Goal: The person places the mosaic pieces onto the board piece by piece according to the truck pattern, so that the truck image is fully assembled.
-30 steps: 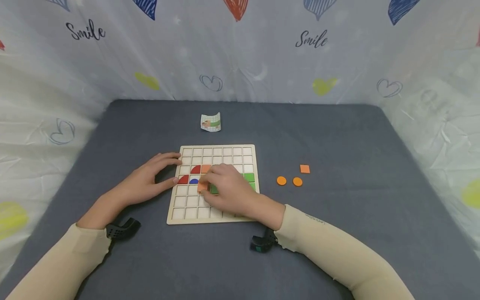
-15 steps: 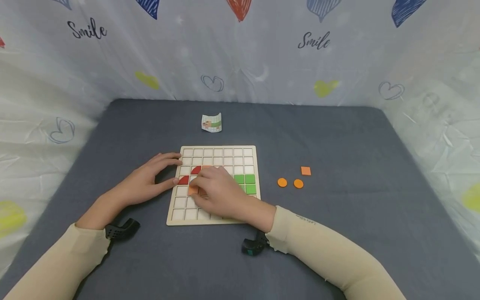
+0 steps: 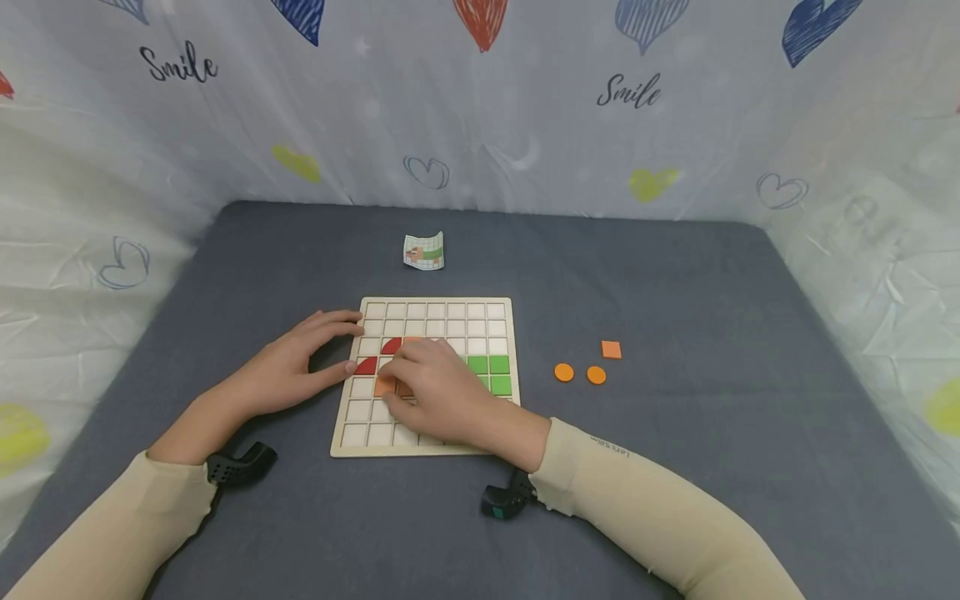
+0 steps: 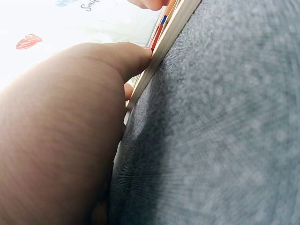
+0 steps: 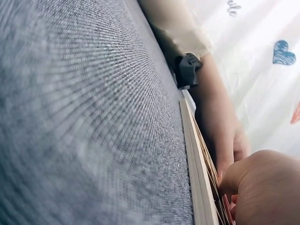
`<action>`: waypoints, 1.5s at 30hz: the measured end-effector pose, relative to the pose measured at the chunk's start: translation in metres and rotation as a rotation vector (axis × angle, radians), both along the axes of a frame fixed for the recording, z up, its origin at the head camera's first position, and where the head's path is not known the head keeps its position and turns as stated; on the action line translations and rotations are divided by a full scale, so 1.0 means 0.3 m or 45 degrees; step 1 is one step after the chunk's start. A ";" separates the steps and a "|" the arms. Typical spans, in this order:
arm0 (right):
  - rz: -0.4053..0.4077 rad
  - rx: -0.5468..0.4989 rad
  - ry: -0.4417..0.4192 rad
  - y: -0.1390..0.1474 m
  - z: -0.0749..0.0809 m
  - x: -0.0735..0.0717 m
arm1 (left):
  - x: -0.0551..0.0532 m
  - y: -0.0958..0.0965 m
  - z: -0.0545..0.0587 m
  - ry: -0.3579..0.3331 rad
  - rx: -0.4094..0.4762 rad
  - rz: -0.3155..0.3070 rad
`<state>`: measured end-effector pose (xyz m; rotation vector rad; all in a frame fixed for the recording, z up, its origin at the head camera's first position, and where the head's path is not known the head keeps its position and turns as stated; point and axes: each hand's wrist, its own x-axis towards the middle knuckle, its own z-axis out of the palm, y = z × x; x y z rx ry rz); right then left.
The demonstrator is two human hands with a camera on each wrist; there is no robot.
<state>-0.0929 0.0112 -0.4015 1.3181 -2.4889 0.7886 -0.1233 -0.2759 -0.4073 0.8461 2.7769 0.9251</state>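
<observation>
My right hand (image 3: 442, 393) reaches over the wooden grid board (image 3: 380, 434) and pinches an orange square tile (image 3: 384, 386) between thumb and fingertips, at a cell near the board's left side. Another orange tile (image 3: 406, 389) lies just right of it, partly covered by the hand. Two red quarter-round tiles (image 3: 366, 366) sit in cells above. Several green square tiles (image 3: 499, 364) fill cells at the right. My left hand (image 3: 288, 367) rests at the board's left edge, thumb and fingertips touching the frame. A blue piece (image 4: 163, 19) shows edge-on in the left wrist view.
Two orange round tiles (image 3: 564, 372) and a loose orange square (image 3: 611, 349) lie right of the board on the grey cloth. Behind the board stands a small curled picture card (image 3: 423, 252). A printed curtain (image 3: 517, 125) hangs along the table's far edge.
My right hand has moved left with the orange tile and come down at the cell beside the other orange tile, covering the blue piece. My left hand has stayed at the board's edge.
</observation>
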 end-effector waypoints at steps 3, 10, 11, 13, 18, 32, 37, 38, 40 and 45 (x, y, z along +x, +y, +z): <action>0.003 -0.003 -0.009 0.000 -0.001 0.000 | 0.000 0.000 0.000 -0.006 0.007 -0.001; 0.006 0.004 -0.006 0.001 -0.007 -0.002 | 0.000 -0.003 -0.010 0.015 0.008 -0.010; 0.005 0.006 -0.001 0.001 -0.008 -0.002 | -0.001 -0.004 -0.012 0.019 0.007 -0.010; 0.005 0.008 0.010 0.002 -0.008 -0.001 | 0.000 -0.005 -0.013 0.027 0.009 -0.010; 0.000 -0.007 0.036 0.011 -0.007 0.005 | 0.005 -0.014 -0.010 0.016 0.005 -0.004; -0.106 -0.035 0.079 0.158 0.010 0.041 | 0.003 0.012 -0.014 -0.001 -0.041 0.009; -0.158 -0.044 0.052 0.225 0.009 0.039 | 0.008 0.004 -0.010 0.003 -0.047 0.015; -0.169 -0.049 0.048 0.239 0.009 0.039 | 0.009 0.002 -0.007 0.001 -0.048 0.016; -0.195 -0.055 0.048 0.267 0.009 0.038 | 0.011 -0.001 -0.004 -0.004 -0.054 0.019; -0.253 -0.072 0.079 0.335 0.010 0.035 | 0.009 0.000 0.000 -0.017 -0.082 0.022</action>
